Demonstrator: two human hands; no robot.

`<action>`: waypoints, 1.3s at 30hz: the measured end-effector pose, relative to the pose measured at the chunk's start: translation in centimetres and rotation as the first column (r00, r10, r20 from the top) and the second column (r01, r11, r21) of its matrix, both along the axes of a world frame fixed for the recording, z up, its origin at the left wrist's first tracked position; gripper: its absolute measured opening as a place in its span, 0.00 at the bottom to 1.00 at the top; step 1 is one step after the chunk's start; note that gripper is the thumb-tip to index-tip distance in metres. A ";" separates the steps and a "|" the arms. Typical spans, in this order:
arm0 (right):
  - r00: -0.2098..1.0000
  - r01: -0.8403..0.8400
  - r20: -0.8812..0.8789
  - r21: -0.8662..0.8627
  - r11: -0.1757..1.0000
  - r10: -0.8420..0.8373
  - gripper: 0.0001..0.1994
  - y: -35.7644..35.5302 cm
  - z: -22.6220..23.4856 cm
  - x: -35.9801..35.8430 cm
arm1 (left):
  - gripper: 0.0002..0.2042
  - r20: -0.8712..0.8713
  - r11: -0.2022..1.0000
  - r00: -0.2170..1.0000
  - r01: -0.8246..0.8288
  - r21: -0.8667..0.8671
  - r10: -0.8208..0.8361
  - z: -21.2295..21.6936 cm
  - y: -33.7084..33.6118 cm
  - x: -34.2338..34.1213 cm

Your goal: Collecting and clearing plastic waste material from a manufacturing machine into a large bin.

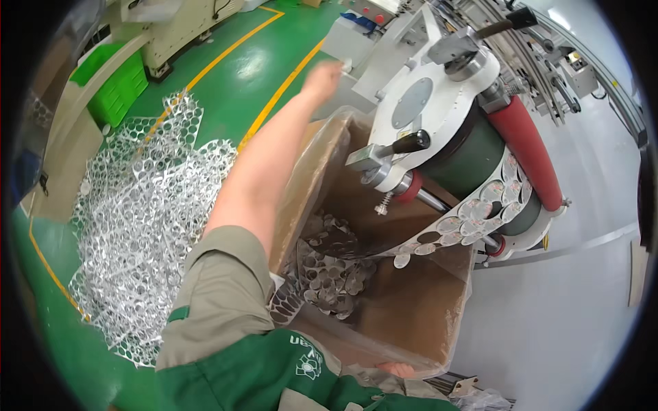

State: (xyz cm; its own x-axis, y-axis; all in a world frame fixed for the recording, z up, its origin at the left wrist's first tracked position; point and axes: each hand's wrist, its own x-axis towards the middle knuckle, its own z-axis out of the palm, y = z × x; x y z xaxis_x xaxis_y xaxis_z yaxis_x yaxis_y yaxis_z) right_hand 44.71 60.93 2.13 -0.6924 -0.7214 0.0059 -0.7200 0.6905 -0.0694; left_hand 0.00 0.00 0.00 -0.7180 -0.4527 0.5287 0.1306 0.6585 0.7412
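My left hand [323, 81] reaches far forward past the box, beside the machine's pale side panel. Its fingers look closed, with a small whitish bit at their tips that I cannot make out. At the near rim of the large plastic-lined cardboard box [411, 301], my right hand [396, 370] shows only in part, its fingers bent over the edge. A strip of round printed discs [473, 219] hangs from the roller machine [445, 103] down into the box. Loose discs [332, 277] lie heaped inside it.
A big pile of silvery punched scrap sheets [154, 226] covers the green floor on the left. Behind it stands a green crate [113, 85]. Black-handled levers [411, 142] and a red roller [524, 151] stick out above the box.
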 end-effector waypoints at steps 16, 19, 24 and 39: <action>0.989 -0.067 -0.147 -0.267 0.961 0.028 0.15 -0.1 -0.3 -1.4 | 0.22 0.219 0.970 0.945 0.240 0.046 -0.244 -2.8 0.4 22.9; 0.999 -0.015 0.034 -0.381 0.924 0.030 0.19 1.2 2.0 -0.6 | 0.23 0.230 0.946 0.921 0.285 0.153 -0.315 4.4 8.5 29.9; 0.729 0.431 -0.351 -0.433 0.792 -0.588 0.23 12.2 9.3 0.1 | 0.21 0.192 0.909 0.897 0.358 0.215 -0.398 6.0 13.4 36.4; -0.143 0.971 -0.440 0.113 -0.213 -0.887 0.26 67.8 20.9 26.0 | 0.37 0.962 0.705 0.265 0.669 -0.238 0.073 2.4 23.0 35.8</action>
State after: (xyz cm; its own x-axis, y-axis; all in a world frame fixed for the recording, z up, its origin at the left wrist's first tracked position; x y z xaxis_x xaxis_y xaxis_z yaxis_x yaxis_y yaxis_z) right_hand 70.67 128.68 23.04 -0.6021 0.7651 0.2282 0.7868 0.5201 0.3324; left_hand 35.84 22.97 2.45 -0.8601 0.0014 -0.5101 -0.0404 0.9967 0.0708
